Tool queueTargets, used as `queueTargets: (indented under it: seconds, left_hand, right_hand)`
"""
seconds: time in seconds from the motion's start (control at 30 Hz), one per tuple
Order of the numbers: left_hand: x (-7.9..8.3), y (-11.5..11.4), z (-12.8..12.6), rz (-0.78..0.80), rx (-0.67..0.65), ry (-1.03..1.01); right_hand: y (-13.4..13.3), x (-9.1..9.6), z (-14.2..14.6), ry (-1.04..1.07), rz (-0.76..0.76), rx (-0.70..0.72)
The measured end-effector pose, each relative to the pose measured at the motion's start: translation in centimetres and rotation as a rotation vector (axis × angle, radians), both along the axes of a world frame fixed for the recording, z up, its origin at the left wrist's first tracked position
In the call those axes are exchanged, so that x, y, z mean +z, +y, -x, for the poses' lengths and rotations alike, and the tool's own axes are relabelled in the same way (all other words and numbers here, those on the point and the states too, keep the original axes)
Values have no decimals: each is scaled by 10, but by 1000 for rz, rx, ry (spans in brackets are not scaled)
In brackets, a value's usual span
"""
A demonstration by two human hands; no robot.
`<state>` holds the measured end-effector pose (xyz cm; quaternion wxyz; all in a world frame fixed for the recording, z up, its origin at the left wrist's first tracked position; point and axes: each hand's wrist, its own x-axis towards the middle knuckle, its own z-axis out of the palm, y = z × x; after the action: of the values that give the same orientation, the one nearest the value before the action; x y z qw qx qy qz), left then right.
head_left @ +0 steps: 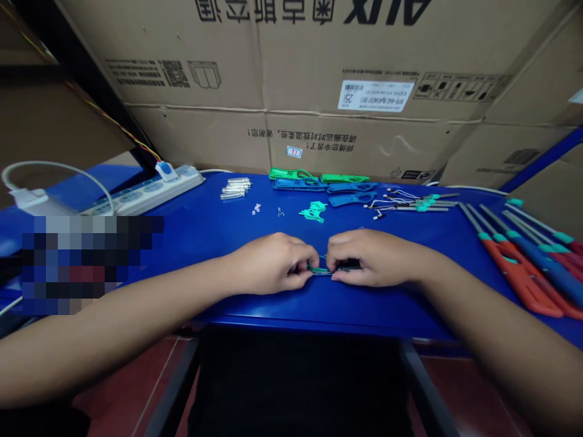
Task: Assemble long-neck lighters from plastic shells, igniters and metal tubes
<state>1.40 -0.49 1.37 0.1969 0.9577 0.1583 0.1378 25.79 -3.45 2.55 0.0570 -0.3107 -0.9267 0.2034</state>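
My left hand (268, 264) and my right hand (376, 258) meet above the blue table (291, 309), both pinching a small green-and-black plastic piece (328, 270). My fingers hide most of it. Beyond my hands lie small teal plastic parts (314, 212), and further left stands a bunch of short metal tubes (234, 189). Green plastic lighter-style shells (291, 174) and blue ones (350, 196) lie along the far edge. To the right are metal rods with thin wires and teal collars (414, 204).
Long orange (514, 273) and blue (542, 264) handled tools lie at the table's right end. A white power strip (146, 191) with a cable sits at far left, beside a pixelated patch (86, 264). Cardboard cartons (291, 121) stand behind the table.
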Motion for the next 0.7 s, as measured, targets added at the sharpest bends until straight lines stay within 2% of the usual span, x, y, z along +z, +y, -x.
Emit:
queueTargets:
  seconds: [0.17,0.33,0.7]
  left_hand:
    - [0,7,1,-51,-81,-34]
    - [-1,10,6,-70,-75,-14]
    - [6,5,11,-186,-121,179]
  right_hand:
    - [0,0,0,5,23,-12]
    - [0,-1,0,3,34,-36]
    - [1,0,0,-18,51,-57]
